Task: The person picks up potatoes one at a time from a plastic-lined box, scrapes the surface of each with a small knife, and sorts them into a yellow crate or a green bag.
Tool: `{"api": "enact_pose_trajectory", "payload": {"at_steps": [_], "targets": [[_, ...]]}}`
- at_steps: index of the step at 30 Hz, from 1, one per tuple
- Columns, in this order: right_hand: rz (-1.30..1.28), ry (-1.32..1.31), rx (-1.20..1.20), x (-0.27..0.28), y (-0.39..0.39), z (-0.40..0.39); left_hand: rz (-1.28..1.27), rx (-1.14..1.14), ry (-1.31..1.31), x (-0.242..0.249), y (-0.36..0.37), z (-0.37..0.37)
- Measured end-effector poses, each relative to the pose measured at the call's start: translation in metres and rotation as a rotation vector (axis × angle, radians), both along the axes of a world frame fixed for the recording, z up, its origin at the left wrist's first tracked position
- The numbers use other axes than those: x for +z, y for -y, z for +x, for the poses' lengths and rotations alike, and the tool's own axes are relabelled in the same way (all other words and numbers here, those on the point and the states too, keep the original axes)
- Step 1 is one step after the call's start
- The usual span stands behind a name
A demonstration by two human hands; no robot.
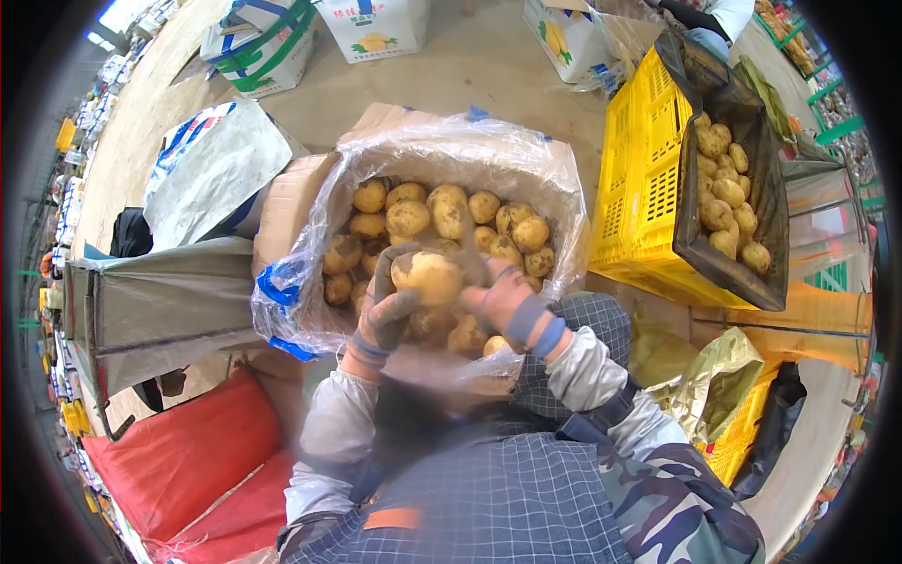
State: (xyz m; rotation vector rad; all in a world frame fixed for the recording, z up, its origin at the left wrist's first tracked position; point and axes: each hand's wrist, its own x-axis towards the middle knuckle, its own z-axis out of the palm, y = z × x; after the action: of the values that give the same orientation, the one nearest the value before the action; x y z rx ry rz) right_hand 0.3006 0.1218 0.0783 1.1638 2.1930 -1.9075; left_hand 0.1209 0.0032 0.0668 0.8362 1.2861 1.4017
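Observation:
My left hand (385, 308), in a grey fingerless-looking glove, is closed around the left side of a potato (427, 278) with brown patches on its skin. On the other side, my right hand (503, 293) comes close to that potato, its gloved fingers smeared by motion; I cannot tell whether they grip anything. Both hands are over an open cardboard box (293, 202) lined with clear plastic film (451, 141). Many loose potatoes (409, 218) lie inside the box, some of them hidden under my hands.
To the right, a yellow plastic crate (639, 188) with a dark liner (775, 216) holds more potatoes (728, 191). White printed cartons (376, 33) stand at the back. A red sack (188, 451) lies at lower left, near a grey cloth-covered stand (169, 305). Gold foil (719, 381) is at lower right.

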Motion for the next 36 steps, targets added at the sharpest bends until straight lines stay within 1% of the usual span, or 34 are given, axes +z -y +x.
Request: {"api": "enact_pose_trajectory", "payload": {"at_steps": [1, 3, 4, 5, 6, 7, 8, 9, 12, 13, 16, 18, 21, 22, 24, 26, 29, 30, 32, 33, 35, 36], "targets": [[-0.321, -0.117, -0.054, 0.002, -0.014, 0.008, 0.065, -0.006, 0.016, 0.005, -0.001, 0.001], [-0.555, -0.302, -0.090, 0.018, -0.016, 0.008, 0.191, -0.019, 0.057, 0.014, -0.002, 0.003], [-0.680, -0.385, -0.105, 0.026, -0.017, 0.009, 0.184, -0.060, 0.031, 0.018, -0.003, 0.002], [-0.664, -0.296, -0.105, 0.028, -0.017, 0.007, 0.179, -0.099, 0.007, 0.022, -0.005, 0.001], [-0.597, -0.301, -0.100, 0.027, -0.015, 0.005, 0.173, -0.134, -0.018, 0.024, -0.006, 0.000], [-0.529, -0.304, -0.096, 0.026, -0.013, 0.004, 0.188, -0.051, -0.067, 0.014, -0.005, 0.003], [-0.408, -0.402, -0.086, 0.021, -0.007, 0.002, 0.201, 0.037, -0.117, -0.003, -0.004, 0.007], [-0.288, -0.502, -0.074, 0.015, -0.003, 0.000, 0.214, 0.125, -0.170, -0.009, -0.003, 0.008], [-0.366, -0.448, -0.104, 0.003, 0.003, -0.004, 0.103, 0.176, -0.517, -0.011, -0.001, -0.001], [-0.386, -0.435, -0.117, 0.002, 0.006, -0.005, 0.149, 0.221, -0.615, -0.017, -0.003, -0.003], [-0.431, -0.486, -0.152, 0.006, 0.009, -0.009, 0.144, 0.186, -0.522, -0.027, 0.004, -0.012], [-0.492, -0.588, -0.168, 0.002, 0.009, -0.008, 0.145, 0.178, -0.403, -0.022, 0.005, -0.015], [-0.310, -0.713, -0.204, -0.007, 0.012, -0.012, 0.187, 0.207, -0.135, -0.019, -0.005, -0.004], [-0.152, -0.682, -0.191, -0.006, 0.012, -0.010, 0.204, 0.223, -0.036, -0.019, -0.008, 0.001], [0.154, -0.615, -0.159, 0.002, 0.012, -0.009, 0.176, 0.106, 0.061, -0.005, -0.007, 0.005], [0.258, -0.568, -0.166, -0.010, 0.014, -0.009, 0.138, -0.003, 0.156, 0.011, -0.002, 0.006], [0.356, -0.504, -0.140, -0.018, 0.014, -0.005, 0.089, -0.011, 0.234, 0.017, -0.001, 0.003], [0.383, -0.486, -0.125, -0.014, 0.011, -0.005, 0.108, -0.018, 0.191, 0.015, -0.001, 0.001], [0.333, -0.297, -0.090, 0.005, 0.003, -0.002, 0.147, -0.030, 0.102, 0.013, -0.002, -0.003], [0.307, -0.202, -0.074, 0.011, 0.001, -0.001, 0.148, 0.004, 0.144, 0.016, -0.002, -0.002], [0.514, -0.023, -0.066, -0.005, 0.000, -0.003, 0.147, 0.072, 0.233, 0.024, -0.002, 0.002], [0.617, 0.069, -0.062, -0.010, 0.000, -0.003, 0.150, 0.077, 0.206, 0.023, -0.003, 0.002]]}}
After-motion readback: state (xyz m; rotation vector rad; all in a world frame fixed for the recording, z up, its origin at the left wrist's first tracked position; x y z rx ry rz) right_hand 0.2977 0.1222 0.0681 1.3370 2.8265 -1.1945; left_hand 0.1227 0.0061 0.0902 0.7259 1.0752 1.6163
